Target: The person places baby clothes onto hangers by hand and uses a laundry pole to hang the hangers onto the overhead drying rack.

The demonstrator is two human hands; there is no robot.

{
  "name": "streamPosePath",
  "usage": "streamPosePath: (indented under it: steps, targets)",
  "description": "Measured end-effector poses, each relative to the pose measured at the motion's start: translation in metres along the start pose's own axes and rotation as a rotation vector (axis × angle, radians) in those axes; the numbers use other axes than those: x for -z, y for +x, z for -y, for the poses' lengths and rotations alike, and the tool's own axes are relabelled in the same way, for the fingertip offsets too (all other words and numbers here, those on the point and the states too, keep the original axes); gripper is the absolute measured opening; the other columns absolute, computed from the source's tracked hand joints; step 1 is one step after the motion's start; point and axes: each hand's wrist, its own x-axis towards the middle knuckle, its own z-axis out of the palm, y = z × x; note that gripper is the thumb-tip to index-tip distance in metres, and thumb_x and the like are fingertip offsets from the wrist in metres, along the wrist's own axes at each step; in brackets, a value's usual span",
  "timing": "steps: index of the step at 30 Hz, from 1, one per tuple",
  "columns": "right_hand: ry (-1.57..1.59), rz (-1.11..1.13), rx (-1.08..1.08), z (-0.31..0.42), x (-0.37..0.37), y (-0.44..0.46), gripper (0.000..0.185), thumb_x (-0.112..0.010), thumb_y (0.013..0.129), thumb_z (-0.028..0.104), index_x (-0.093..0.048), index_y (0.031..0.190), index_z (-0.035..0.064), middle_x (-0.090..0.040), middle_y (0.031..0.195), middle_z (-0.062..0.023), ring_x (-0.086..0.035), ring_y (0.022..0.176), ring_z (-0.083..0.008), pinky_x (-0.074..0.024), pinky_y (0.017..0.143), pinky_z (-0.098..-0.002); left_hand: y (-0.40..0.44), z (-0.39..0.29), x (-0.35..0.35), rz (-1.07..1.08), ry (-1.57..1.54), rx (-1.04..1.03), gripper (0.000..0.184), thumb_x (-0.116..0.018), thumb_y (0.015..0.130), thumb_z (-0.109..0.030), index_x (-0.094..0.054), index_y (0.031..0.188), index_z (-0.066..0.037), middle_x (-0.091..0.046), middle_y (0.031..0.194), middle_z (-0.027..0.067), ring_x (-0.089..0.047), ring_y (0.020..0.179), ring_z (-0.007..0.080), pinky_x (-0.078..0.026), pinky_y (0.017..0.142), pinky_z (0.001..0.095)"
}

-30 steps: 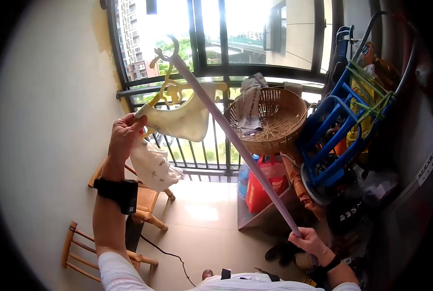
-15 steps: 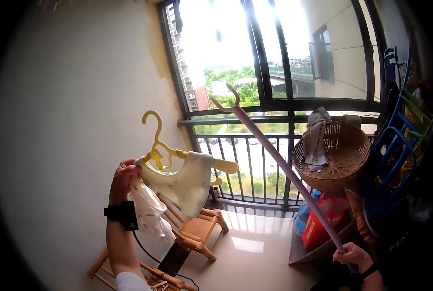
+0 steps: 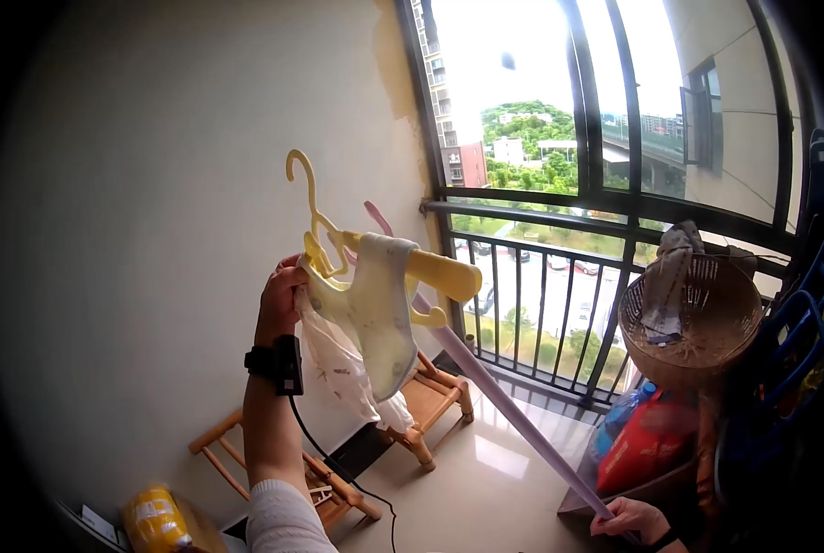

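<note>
Left hand: fingers pinched at the near end of the yellow hanger, which bears the bib; white cloth hangs below that hand. Right hand: fingers wrapped round the pole. Change noted: the pole's fork, formerly clear, now sits behind the hanger; contact cannot be determined. The hanger's hook stands free, leaving support apparently to the left hand.

The yellow hanger tilts, hook up, one end in the left hand. A pale bib drapes over it; a crumpled white cloth hangs beside. The lilac pole slants partly behind the hanger, gripped low by the right hand.
</note>
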Motion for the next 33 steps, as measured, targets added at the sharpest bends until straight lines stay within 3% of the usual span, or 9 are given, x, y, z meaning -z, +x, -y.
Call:
streamPosePath:
  steps: [7, 10, 12, 28, 31, 33]
  targets:
    - [0.110, 0.163, -0.006, -0.008, 0.023, 0.001, 0.018, -0.063, 0.082, 0.016, -0.066, 0.092, 0.0009, -0.056, 0.069, -0.0002, -0.046, 0.057, -0.0074, -0.0378, 0.053, -0.0191, -0.019, -0.001, -0.028, -0.089, -0.107, 0.006, 0.019, -0.046, 0.067, -0.008, -0.059, 0.079, -0.001, -0.059, 0.072, 0.0020, -0.054, 0.063, 0.0096, -0.045, 0.059, 0.0217]
    - [0.157, 0.148, -0.030, -0.002, 0.015, -0.004, 0.016, -0.065, 0.081, 0.014, -0.066, 0.089, 0.0006, -0.059, 0.070, -0.0002, -0.049, 0.059, -0.0061, -0.0410, 0.056, -0.0186, -0.027, -0.005, -0.034, -0.101, -0.120, -0.028, 0.019, -0.046, 0.067, -0.007, -0.059, 0.079, -0.001, -0.059, 0.073, 0.0026, -0.055, 0.064, 0.0104, -0.045, 0.060, 0.0221]
    - [-0.055, -0.042, 0.072, 0.015, -0.011, -0.019, 0.017, -0.066, 0.073, 0.020, -0.063, 0.072, 0.0036, -0.050, 0.054, 0.0049, -0.042, 0.047, -0.0044, -0.0308, 0.044, -0.0192, -0.030, -0.008, -0.038, -0.072, -0.134, 0.006, 0.019, -0.047, 0.068, -0.007, -0.060, 0.080, -0.001, -0.060, 0.074, 0.0035, -0.055, 0.064, 0.0116, -0.046, 0.060, 0.0232]
    - [-0.061, -0.014, 0.199, 0.021, -0.010, -0.017, 0.017, -0.064, 0.074, 0.019, -0.061, 0.072, 0.0018, -0.052, 0.060, 0.0048, -0.043, 0.053, -0.0039, -0.0323, 0.049, -0.0190, -0.034, -0.020, -0.054, 0.037, -0.183, -0.064, 0.027, -0.049, 0.072, -0.010, -0.058, 0.094, 0.003, -0.063, 0.086, 0.0076, -0.060, 0.071, 0.0141, -0.050, 0.065, 0.0271]
    - [-0.182, -0.115, 0.194, 0.015, -0.005, -0.012, 0.012, -0.063, 0.074, 0.013, -0.063, 0.075, 0.0013, -0.054, 0.064, 0.0035, -0.045, 0.057, -0.0043, -0.0347, 0.051, -0.0192, -0.033, -0.020, -0.055, 0.086, -0.198, -0.072, 0.027, -0.049, 0.072, -0.010, -0.058, 0.093, 0.004, -0.062, 0.087, 0.0075, -0.059, 0.070, 0.0138, -0.049, 0.064, 0.0265]
    - [-0.005, -0.161, 0.217, -0.009, 0.016, 0.007, 0.011, -0.067, 0.079, 0.010, -0.067, 0.084, -0.0002, -0.061, 0.070, -0.0007, -0.053, 0.062, -0.0059, -0.0443, 0.060, -0.0190, -0.032, -0.021, -0.054, 0.032, -0.130, -0.075, 0.027, -0.048, 0.072, -0.010, -0.058, 0.093, 0.004, -0.062, 0.086, 0.0072, -0.059, 0.069, 0.0136, -0.048, 0.063, 0.0257]
